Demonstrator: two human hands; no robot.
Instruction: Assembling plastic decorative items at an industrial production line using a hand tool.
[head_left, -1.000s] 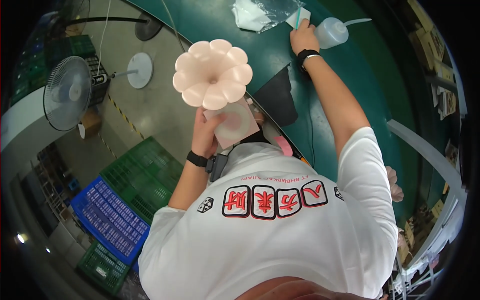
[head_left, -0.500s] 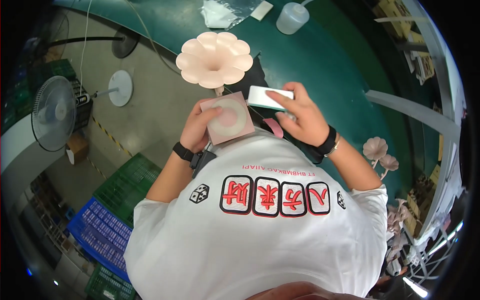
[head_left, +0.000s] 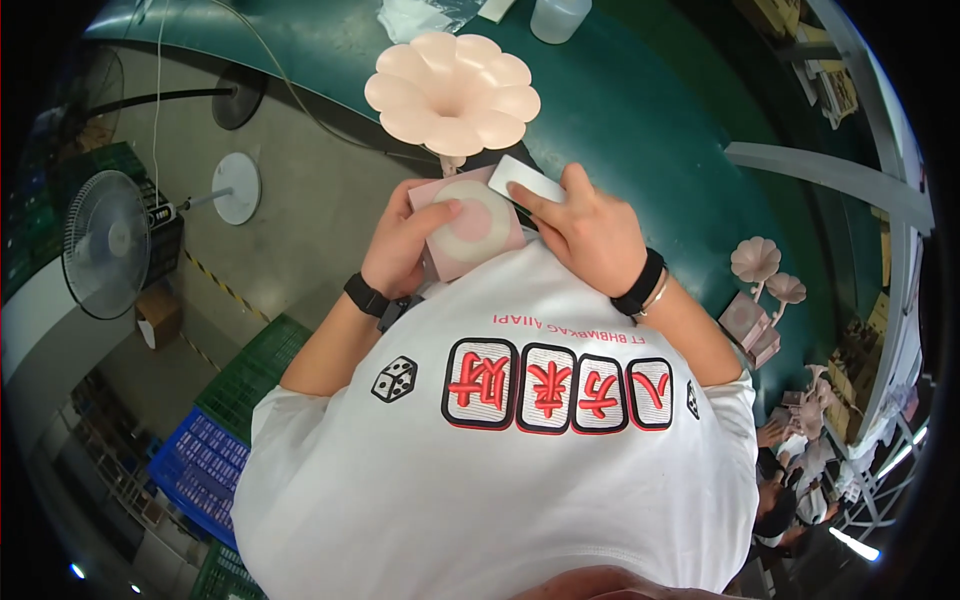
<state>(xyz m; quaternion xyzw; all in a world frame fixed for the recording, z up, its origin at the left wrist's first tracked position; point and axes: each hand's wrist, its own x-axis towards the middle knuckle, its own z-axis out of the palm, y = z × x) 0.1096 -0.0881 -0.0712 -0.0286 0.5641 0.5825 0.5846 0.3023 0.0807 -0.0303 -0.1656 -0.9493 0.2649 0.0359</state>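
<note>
A pale pink gramophone-shaped piece [head_left: 478,222] has a square base with a cream ring on its face and a flower-like horn [head_left: 450,95] rising from the far side. My left hand [head_left: 400,245] grips the base by its left edge, thumb on the ring. In my right hand [head_left: 600,235] is a white rectangular block [head_left: 530,180], fingers laid along its top. One end of the block meets or overlaps the base's upper right corner; I cannot tell whether they touch. My right palm and the block's underside are hidden.
More pink gramophone-shaped pieces [head_left: 757,262] stand on the green table [head_left: 640,110] at right. At its far side are a translucent bottle [head_left: 558,20] and clear plastic wrapping [head_left: 425,15]. A fan [head_left: 108,240], green crates [head_left: 250,375] and a blue crate [head_left: 200,465] stand at left.
The white block has moved left, from beside the base to its upper right corner, and tilted. The gramophone piece has shifted slightly right. The whole view has moved a little.
</note>
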